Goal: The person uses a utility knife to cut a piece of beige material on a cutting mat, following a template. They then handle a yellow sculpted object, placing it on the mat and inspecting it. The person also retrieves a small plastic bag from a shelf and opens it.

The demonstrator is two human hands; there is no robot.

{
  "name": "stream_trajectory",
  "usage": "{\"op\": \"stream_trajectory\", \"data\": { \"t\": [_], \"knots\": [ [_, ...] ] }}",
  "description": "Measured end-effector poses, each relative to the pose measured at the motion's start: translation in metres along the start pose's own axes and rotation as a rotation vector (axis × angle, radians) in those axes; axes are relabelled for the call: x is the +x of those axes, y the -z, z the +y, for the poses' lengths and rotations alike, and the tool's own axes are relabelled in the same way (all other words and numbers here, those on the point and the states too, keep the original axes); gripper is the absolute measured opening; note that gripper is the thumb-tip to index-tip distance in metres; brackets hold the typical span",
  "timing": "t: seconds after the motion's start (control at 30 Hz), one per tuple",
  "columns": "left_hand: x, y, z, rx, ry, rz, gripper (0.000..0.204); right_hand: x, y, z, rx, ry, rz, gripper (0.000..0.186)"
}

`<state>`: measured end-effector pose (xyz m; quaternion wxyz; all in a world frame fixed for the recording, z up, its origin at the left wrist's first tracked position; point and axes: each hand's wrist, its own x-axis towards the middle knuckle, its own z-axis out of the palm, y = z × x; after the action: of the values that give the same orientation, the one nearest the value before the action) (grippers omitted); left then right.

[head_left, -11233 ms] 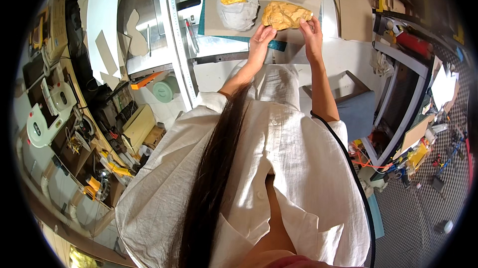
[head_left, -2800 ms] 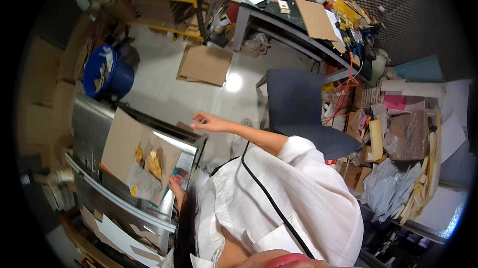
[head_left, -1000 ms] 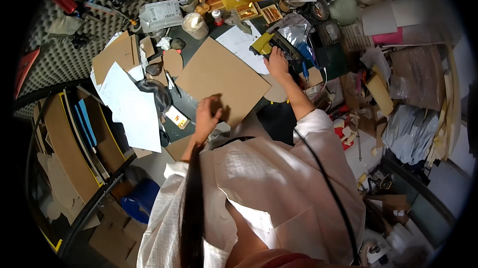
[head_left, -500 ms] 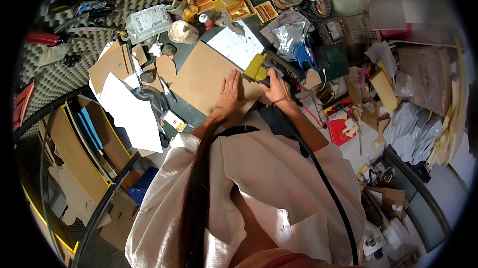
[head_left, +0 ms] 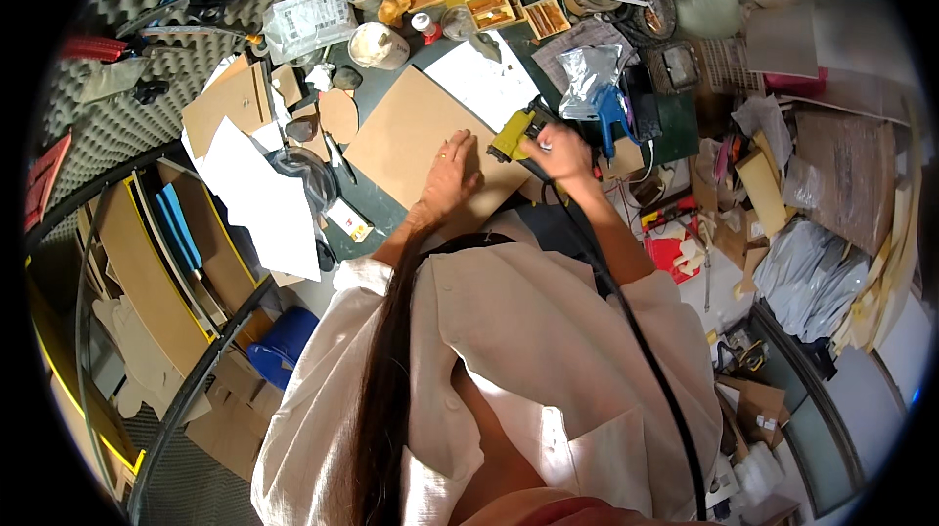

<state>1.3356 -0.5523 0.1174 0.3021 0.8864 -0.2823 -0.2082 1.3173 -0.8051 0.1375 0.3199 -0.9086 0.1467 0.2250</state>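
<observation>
Left hand (head_left: 452, 172) is lying flat, fingers spread, pressing down on a brown cardboard sheet (head_left: 416, 140) on the counter (head_left: 367, 198). Right hand (head_left: 559, 152) is just beside it, curled tight around the handle of a yellow and black power tool (head_left: 518, 135), so the two hands sit close together but aren't touching. The tool's yellow nose sits right at the near edge of the cardboard, between the two hands; I can't tell whether it's actually touching the sheet.

Past the right hand there's a crinkly silver foil bag (head_left: 590, 76) and a blue clamp-like thing (head_left: 611, 120) just beside the knuckles. A white paper sheet (head_left: 484, 81) lies beyond the cardboard, partly under its far corner. Further out from the left hand there's a white tub (head_left: 377, 45) and a clear plastic box (head_left: 308, 22). Off to the left of the left hand, loose white papers (head_left: 254, 198) hang over the counter edge. A black cord (head_left: 626, 301) runs from the tool back along the right forearm.
</observation>
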Motion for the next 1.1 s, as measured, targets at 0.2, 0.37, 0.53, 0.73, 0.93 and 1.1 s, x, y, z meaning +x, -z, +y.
{"op": "stream_trajectory", "data": {
  "t": [0.2, 0.37, 0.53, 0.73, 0.93, 1.1],
  "knots": [
    [-0.004, 0.016, -0.003, -0.189, 0.116, 0.143, 0.048, 0.073, 0.043, 0.023, -0.392, -0.043, 0.692, 0.044],
    [-0.005, 0.028, -0.010, -0.286, 0.133, 0.189, 0.042, 0.106, 0.039, 0.042, -0.335, -0.101, 0.619, 0.050],
    [-0.011, 0.034, -0.016, -0.313, 0.189, 0.229, 0.039, 0.099, 0.039, 0.023, -0.282, -0.218, 0.632, 0.070],
    [-0.010, 0.035, -0.015, -0.332, 0.190, 0.238, 0.038, 0.116, 0.049, 0.038, -0.223, -0.276, 0.500, 0.080],
    [-0.009, 0.043, -0.008, -0.388, 0.168, 0.273, 0.035, 0.117, 0.063, 0.044, 0.018, -0.164, 0.534, 0.067],
    [0.005, 0.060, 0.011, -0.471, 0.170, 0.267, 0.033, 0.123, 0.068, 0.037, 0.722, -0.207, 0.345, 0.050]
  ]
}}
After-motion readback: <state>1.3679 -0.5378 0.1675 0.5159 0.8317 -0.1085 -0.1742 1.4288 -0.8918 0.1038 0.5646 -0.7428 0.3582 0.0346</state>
